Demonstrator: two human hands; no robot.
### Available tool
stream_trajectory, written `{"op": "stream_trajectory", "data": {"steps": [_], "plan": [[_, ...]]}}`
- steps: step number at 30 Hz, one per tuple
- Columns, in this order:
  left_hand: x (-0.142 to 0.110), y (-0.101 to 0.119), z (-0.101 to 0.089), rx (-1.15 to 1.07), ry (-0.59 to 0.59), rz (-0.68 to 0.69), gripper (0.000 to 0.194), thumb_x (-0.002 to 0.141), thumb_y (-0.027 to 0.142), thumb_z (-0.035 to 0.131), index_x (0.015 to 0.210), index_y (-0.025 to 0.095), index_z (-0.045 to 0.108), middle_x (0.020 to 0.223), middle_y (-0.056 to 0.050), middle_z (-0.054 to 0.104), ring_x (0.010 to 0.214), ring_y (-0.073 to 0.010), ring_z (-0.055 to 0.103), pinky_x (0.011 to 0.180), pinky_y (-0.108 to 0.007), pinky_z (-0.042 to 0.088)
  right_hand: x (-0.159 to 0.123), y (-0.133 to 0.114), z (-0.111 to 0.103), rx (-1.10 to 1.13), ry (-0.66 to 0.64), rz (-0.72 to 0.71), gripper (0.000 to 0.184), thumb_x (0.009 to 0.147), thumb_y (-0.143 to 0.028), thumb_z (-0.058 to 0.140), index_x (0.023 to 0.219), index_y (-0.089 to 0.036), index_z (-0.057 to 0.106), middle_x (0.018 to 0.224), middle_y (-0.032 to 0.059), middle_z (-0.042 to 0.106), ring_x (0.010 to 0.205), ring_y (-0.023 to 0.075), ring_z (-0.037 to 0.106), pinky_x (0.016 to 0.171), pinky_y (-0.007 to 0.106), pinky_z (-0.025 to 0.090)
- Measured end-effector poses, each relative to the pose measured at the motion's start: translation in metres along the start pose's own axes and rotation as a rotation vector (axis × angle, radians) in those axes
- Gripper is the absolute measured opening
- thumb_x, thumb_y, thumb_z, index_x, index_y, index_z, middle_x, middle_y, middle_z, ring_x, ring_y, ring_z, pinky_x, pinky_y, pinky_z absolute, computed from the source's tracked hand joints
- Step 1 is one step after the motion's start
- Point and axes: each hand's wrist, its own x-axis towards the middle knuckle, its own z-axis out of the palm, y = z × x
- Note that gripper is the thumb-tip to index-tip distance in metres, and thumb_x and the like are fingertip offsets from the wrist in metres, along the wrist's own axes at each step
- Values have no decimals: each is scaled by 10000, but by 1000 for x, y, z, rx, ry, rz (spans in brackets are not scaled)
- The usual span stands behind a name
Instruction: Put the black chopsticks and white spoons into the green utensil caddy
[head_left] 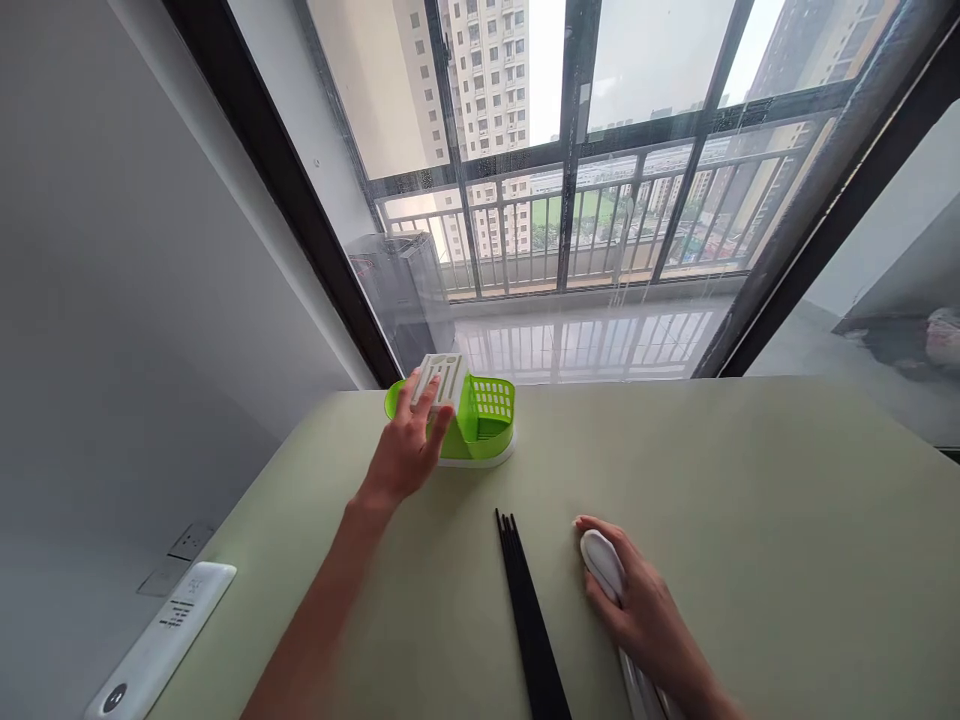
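My left hand (409, 450) reaches to the far edge of the pale green table (750, 520) and grips the white slotted lid (442, 380) on a green and white utensil holder (484, 420). My right hand (645, 620) lies on the table near me, its fingers closed over white spoons (604, 565) whose bowls point away from me. Black chopsticks (525, 610), several in a bundle, lie on the table between my two arms, just left of the right hand.
A large window with a dark frame (570, 150) stands right behind the table, with a balcony railing beyond. A grey wall on the left carries a white power strip (161, 640) and a wall socket (180, 555).
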Motion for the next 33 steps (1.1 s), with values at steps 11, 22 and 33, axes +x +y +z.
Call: {"op": "stream_trajectory", "data": {"steps": [11, 22, 33], "plan": [[-3, 104, 31, -16, -185, 257, 659, 1018, 638, 287, 1579, 298, 352, 1691, -137, 202, 1212, -331, 644, 965, -481, 553, 2, 2, 3, 0, 43, -42, 514, 846, -142, 506, 1344, -269, 504, 1338, 58, 629, 1240, 228, 614, 1044, 376, 508], [-7, 132, 31, 18, -222, 419, 609, 1027, 626, 270, 1558, 344, 368, 1638, -128, 347, 1198, -325, 653, 889, -466, 568, 4, 2, 5, -39, 78, -76, 457, 919, -157, 459, 1363, -261, 481, 1373, 103, 562, 1269, 251, 581, 1051, 406, 508], [-56, 50, 57, -322, 323, 232, 345, 1075, 245, 298, 1117, 217, 639, 1145, -81, 671, 1119, -206, 614, 966, -384, 471, 4, 7, 4, 1, 56, -109, 420, 956, -159, 447, 1349, -295, 501, 1364, 85, 521, 1294, 228, 535, 1092, 392, 482]]}}
